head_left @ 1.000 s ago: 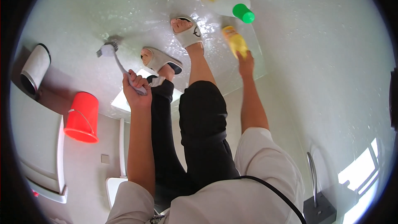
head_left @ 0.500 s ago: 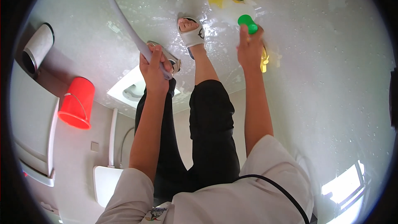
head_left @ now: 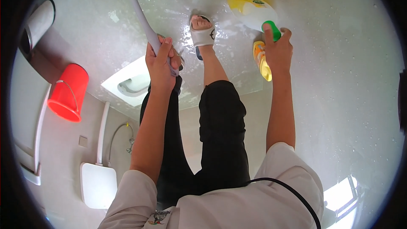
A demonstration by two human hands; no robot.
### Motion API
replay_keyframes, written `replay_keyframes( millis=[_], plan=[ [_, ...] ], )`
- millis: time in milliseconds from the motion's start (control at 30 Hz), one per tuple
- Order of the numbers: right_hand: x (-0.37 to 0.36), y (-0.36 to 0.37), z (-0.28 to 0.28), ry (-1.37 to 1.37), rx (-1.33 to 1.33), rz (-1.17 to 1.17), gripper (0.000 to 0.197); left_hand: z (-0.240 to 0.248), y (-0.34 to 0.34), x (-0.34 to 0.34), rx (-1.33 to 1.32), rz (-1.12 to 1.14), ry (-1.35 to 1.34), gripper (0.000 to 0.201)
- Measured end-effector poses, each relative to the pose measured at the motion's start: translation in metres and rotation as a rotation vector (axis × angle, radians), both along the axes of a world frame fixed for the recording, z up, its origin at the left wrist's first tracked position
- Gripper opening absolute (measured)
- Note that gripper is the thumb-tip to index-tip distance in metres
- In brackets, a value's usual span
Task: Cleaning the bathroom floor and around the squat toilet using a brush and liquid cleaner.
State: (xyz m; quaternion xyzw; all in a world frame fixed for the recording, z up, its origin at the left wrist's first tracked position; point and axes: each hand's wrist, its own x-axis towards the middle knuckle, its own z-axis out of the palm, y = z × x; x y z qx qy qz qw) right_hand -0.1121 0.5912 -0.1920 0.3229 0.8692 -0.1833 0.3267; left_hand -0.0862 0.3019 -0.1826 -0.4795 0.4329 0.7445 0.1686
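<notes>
My left hand (head_left: 162, 65) is closed around the grey handle of a long-handled scrub brush (head_left: 142, 15); the brush head is almost wholly cut off by the top edge of the view. My right hand (head_left: 278, 53) is closed, thumb and fingers around the green cap (head_left: 271, 30) of a cleaner bottle (head_left: 254, 12). That bottle is whitish with a yellow label and slants up and left from the hand, over the wet floor. Just left of my right wrist is a second, yellow-orange bottle (head_left: 260, 55), apart from the fingers.
A white squat toilet (head_left: 112, 84) is set in the floor left of my legs. Farther left are a red bucket (head_left: 68, 95) and a white cylindrical bin (head_left: 41, 21). A cistern (head_left: 98, 186) hangs on the wall near a thin hose (head_left: 113, 138). My slippered foot (head_left: 202, 36) stands on wet floor.
My right hand and the green-capped bottle have shifted right, and more of the bottle and the yellow-orange one shows. The brush head has slid out past the top edge. The whole view has shifted slightly.
</notes>
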Motion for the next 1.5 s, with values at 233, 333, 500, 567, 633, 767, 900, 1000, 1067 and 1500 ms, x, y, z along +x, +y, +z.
replay_keyframes(
  millis=[233, 333, 500, 567, 633, 767, 900, 1000, 1067, 1500],
  plan=[
    [0.028, 0.011, -0.024, 0.473, 0.206, 0.6, 0.053, -0.012, 0.002, 0.002, -0.142, -0.107, -0.022, 0.015],
    [0.031, -0.003, -0.018, 0.663, 0.183, 0.471, 0.046, -0.012, -0.003, 0.007, -0.245, -0.244, -0.02, 0.015],
    [0.006, -0.008, -0.001, -0.063, 0.028, -0.111, 0.05, -0.009, 0.012, 0.012, -0.33, -0.393, -0.018, 0.014],
    [0.016, -0.003, -0.004, 0.027, 0.026, 0.059, 0.052, -0.006, 0.019, 0.011, -0.356, -0.419, -0.037, 0.014],
    [0.034, 0.0, 0.005, 0.297, 0.007, 0.169, 0.049, -0.011, 0.021, 0.018, -0.364, -0.432, -0.016, 0.016],
    [0.081, -0.008, 0.005, 0.676, 0.057, 0.18, 0.042, -0.013, 0.027, 0.016, -0.332, -0.392, -0.029, 0.017],
    [0.113, -0.049, -0.028, 0.254, -0.759, -0.94, 0.05, -0.013, 0.027, 0.011, -0.306, -0.36, -0.045, 0.014],
    [0.11, -0.065, -0.092, 0.108, -0.899, -1.013, 0.047, -0.014, 0.028, 0.01, -0.293, -0.334, -0.007, 0.014],
    [0.092, -0.07, -0.129, 0.18, -0.566, -0.388, 0.036, -0.019, 0.024, 0.009, -0.327, -0.392, -0.06, 0.014],
    [0.05, -0.07, -0.159, 0.701, -0.863, -0.742, 0.025, -0.034, 0.017, 0.0, -0.253, -0.369, -0.02, 0.015]
  ],
)
